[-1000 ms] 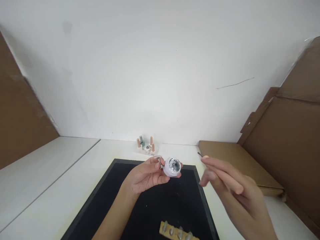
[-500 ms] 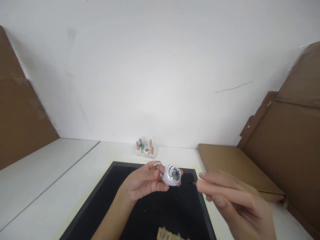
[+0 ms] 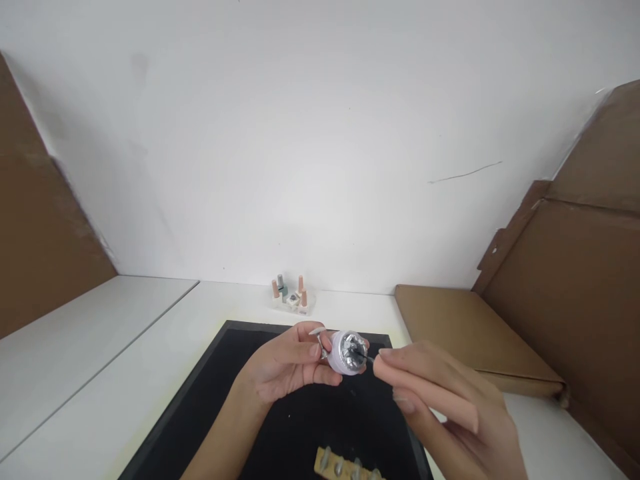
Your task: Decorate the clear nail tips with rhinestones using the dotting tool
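In my left hand (image 3: 295,360) is a small round pale lilac jar (image 3: 340,355), its mouth lined with crinkled silver foil (image 3: 354,343) and tilted toward my right. The same fingers pinch a false nail (image 3: 317,331) on a thin metal stem beside the jar. My right hand (image 3: 440,393) grips a fine brush by its thick pink handle (image 3: 423,387). The brush's thin dark tip reaches into the foil-lined mouth. Whether the tip touches the foil I cannot tell. Both hands are above a black mat (image 3: 300,433).
At the mat's near edge lies a wooden strip (image 3: 327,463) bearing several nail tips. Nail polish bottles with pink and grey caps stand in a clear tray (image 3: 311,307) near the wall. A flat cardboard box (image 3: 440,323) lies right; cardboard panels (image 3: 590,280) flank the white table (image 3: 125,333).
My right hand has moved left with the brush, bringing its tip from beside the jar into the jar's mouth. My left hand has shifted very slightly right with the jar.
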A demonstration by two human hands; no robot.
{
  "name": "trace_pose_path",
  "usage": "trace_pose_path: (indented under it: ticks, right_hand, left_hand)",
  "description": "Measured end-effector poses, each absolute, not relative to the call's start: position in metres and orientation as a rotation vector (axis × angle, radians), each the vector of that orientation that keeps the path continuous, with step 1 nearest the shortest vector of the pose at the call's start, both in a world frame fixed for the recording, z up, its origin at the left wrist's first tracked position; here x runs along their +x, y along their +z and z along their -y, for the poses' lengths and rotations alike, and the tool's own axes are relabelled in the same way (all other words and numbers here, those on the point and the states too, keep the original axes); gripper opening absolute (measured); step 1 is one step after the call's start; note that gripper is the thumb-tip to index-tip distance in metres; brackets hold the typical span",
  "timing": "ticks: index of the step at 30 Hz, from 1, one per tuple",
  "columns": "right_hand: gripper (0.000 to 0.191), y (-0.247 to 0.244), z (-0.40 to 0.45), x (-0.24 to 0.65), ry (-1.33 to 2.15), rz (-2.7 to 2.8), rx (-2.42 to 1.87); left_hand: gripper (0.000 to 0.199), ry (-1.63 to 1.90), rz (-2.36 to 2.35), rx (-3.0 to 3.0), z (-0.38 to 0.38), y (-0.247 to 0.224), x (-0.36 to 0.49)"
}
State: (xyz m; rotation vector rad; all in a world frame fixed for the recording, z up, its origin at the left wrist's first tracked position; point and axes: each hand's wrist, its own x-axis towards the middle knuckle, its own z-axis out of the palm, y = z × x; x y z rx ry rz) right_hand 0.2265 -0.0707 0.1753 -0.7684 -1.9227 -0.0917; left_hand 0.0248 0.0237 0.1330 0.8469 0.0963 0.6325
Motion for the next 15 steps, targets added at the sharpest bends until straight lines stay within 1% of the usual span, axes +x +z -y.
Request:
trace_pose_path:
  ticks: [4, 15]
  right_hand:
    - [0.022, 0.1734, 0.0719, 0.2260, -0.081, 1.952, -0.783]
    - [0.020, 0.1723, 0.0689, 0.2232, -0.045, 1.928, -0.816]
  left_hand:
    - [0.010, 0.641, -0.105, 0.859, -0.0218, 0.1356, 0.0253]
    - [0.010, 0.639, -0.131, 0.859, -0.0200, 0.1380, 0.0265]
